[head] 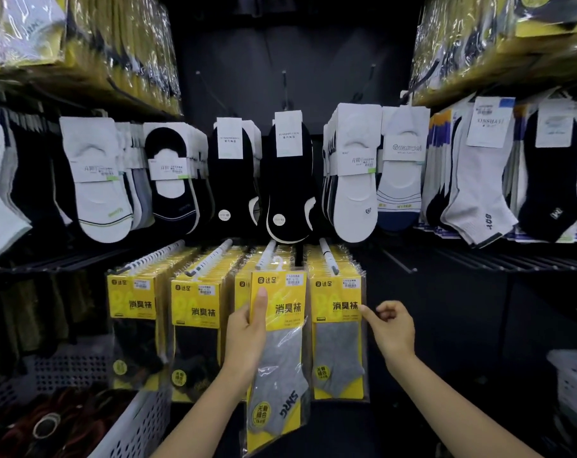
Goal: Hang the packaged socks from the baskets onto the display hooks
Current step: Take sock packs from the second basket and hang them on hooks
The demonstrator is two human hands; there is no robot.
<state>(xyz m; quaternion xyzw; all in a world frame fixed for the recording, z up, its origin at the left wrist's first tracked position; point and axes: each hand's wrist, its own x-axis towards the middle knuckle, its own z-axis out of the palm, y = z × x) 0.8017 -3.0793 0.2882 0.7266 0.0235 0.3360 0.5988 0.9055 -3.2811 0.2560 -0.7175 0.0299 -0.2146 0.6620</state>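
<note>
Down at the lower row of hooks, the sock pack (285,312) is up against the third hook (268,252). Its little white hanger loop (278,262) sits right at the hook's tip, and I honestly can't tell if it's threaded on yet. The left grip (247,335) is pinching the pack by the left edge of its yellow card, thumb flat on the front and fingers behind. The right grip (391,328) is holding nothing. It's loosely curled, with the index finger poked out and touching the edge of the neighbouring hung pack (338,325).

Handling-wise, I'd guess this thing weighs next to nothing. The card header looks stiff, but below it it's just a grey sock in crinkly film, so the bottom half flops and swings. The film looks slippery too, so I'd stay on the card where the left grip already is. Up near the top gives the most control over the loop. That plastic loop looks thin, so steer it on rather than force it.

The white basket (141,421) sits low on the left.
</note>
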